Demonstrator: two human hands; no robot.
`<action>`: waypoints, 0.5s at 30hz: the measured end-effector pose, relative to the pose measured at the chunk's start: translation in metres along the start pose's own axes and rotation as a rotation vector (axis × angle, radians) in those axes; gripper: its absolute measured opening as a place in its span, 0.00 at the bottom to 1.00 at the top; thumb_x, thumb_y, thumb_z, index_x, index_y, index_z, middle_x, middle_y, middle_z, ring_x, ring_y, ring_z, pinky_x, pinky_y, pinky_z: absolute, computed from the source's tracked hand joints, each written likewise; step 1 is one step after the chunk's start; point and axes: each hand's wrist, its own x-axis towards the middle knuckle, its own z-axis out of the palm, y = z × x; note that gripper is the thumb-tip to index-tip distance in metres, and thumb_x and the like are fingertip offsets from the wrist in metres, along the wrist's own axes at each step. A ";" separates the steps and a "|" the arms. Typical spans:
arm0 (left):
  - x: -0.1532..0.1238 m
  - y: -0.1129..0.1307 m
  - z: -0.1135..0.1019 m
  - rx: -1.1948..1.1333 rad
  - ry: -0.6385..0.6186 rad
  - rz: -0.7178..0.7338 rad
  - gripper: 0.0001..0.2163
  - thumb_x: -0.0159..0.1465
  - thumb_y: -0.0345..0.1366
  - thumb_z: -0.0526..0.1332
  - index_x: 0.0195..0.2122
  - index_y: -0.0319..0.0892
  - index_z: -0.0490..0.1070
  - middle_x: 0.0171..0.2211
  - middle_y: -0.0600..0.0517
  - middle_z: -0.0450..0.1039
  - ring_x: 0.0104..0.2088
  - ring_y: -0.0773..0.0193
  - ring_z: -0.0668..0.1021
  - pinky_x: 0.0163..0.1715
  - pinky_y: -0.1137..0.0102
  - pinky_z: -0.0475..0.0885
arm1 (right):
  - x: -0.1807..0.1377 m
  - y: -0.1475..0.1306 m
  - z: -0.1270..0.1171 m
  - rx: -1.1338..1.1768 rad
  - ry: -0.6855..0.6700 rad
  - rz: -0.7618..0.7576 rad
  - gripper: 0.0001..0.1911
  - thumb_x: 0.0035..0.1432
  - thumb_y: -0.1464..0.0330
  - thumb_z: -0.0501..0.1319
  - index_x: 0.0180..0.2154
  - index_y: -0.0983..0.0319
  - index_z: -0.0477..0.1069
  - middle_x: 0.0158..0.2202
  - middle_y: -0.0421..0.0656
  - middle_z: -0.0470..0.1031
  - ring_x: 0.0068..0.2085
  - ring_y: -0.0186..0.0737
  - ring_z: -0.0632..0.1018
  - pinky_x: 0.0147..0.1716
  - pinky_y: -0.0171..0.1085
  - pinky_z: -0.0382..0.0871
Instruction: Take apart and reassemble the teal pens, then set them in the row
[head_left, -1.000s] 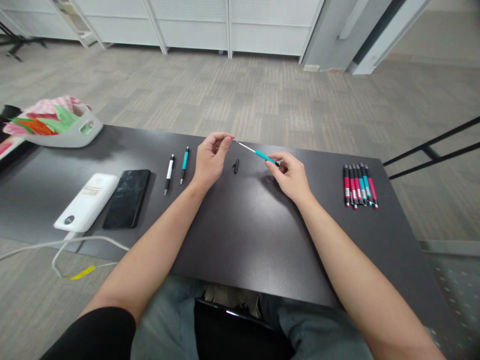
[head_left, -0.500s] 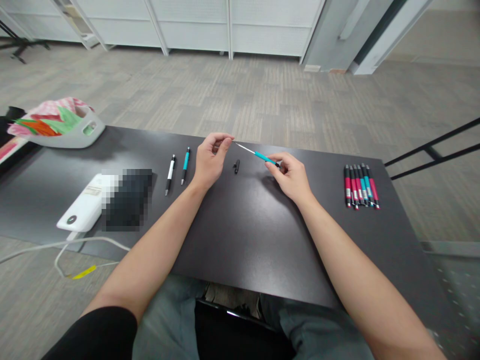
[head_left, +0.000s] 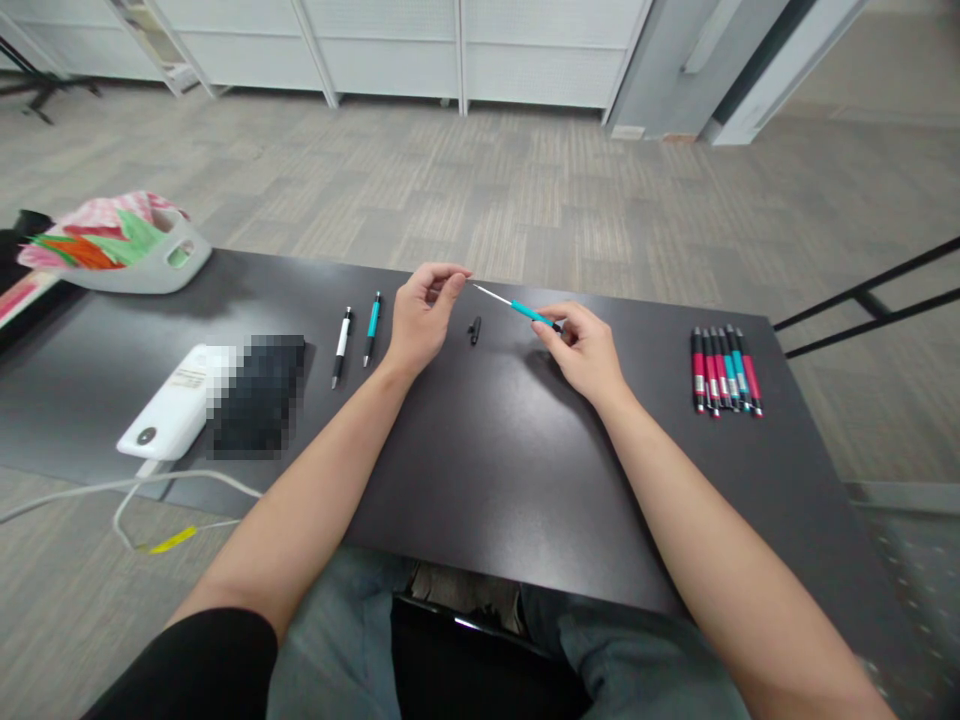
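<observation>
My right hand point(head_left: 581, 345) grips a teal pen barrel point(head_left: 525, 312), with a thin white refill point(head_left: 492, 293) sticking out of it toward the left. Close to the refill's tip, my left hand point(head_left: 425, 315) has thumb and finger pinched together; whatever lies between them is too small to make out. Between the hands, a small black pen part with a clip point(head_left: 475, 330) lies on the dark table point(head_left: 480, 440). Left of my left hand rest a teal pen point(head_left: 373, 328) and a white-and-black pen point(head_left: 342, 347), side by side.
Several pink and teal pens point(head_left: 726, 370) lie in a row at the right. On the left are a white device point(head_left: 169, 405) with a cable point(head_left: 202, 474), a pixelated dark object point(head_left: 259, 395) and a pale basket point(head_left: 196, 255) of colourful cloth. Black metal bars point(head_left: 877, 300) stand beyond the right edge.
Both hands keep nearly the same pose, with the refill still sticking out of the teal barrel. The whole view has shifted very slightly.
</observation>
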 end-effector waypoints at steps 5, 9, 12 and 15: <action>0.001 0.000 -0.002 0.050 0.024 -0.042 0.11 0.73 0.52 0.66 0.47 0.54 0.83 0.43 0.52 0.86 0.40 0.55 0.78 0.44 0.58 0.73 | 0.001 0.001 0.001 0.016 0.003 -0.004 0.10 0.70 0.50 0.73 0.44 0.47 0.86 0.45 0.46 0.89 0.28 0.46 0.70 0.30 0.51 0.70; -0.001 0.003 0.000 0.030 -0.030 -0.026 0.11 0.73 0.50 0.66 0.47 0.53 0.84 0.46 0.53 0.87 0.41 0.57 0.80 0.46 0.58 0.74 | 0.000 0.001 0.001 0.023 0.006 -0.010 0.08 0.70 0.54 0.73 0.44 0.48 0.86 0.45 0.45 0.88 0.27 0.45 0.69 0.30 0.50 0.69; -0.001 0.005 0.001 0.048 -0.046 -0.020 0.11 0.73 0.49 0.65 0.47 0.53 0.84 0.48 0.53 0.88 0.43 0.57 0.81 0.47 0.58 0.75 | 0.000 0.001 0.001 0.021 0.008 -0.011 0.08 0.71 0.54 0.73 0.44 0.48 0.86 0.45 0.45 0.88 0.27 0.45 0.69 0.30 0.50 0.69; 0.000 0.003 -0.001 0.032 -0.011 -0.008 0.10 0.75 0.48 0.65 0.48 0.54 0.84 0.46 0.52 0.87 0.43 0.56 0.81 0.46 0.58 0.74 | 0.000 0.002 0.001 0.004 0.008 -0.005 0.09 0.71 0.51 0.73 0.44 0.47 0.86 0.45 0.46 0.88 0.27 0.45 0.70 0.30 0.51 0.69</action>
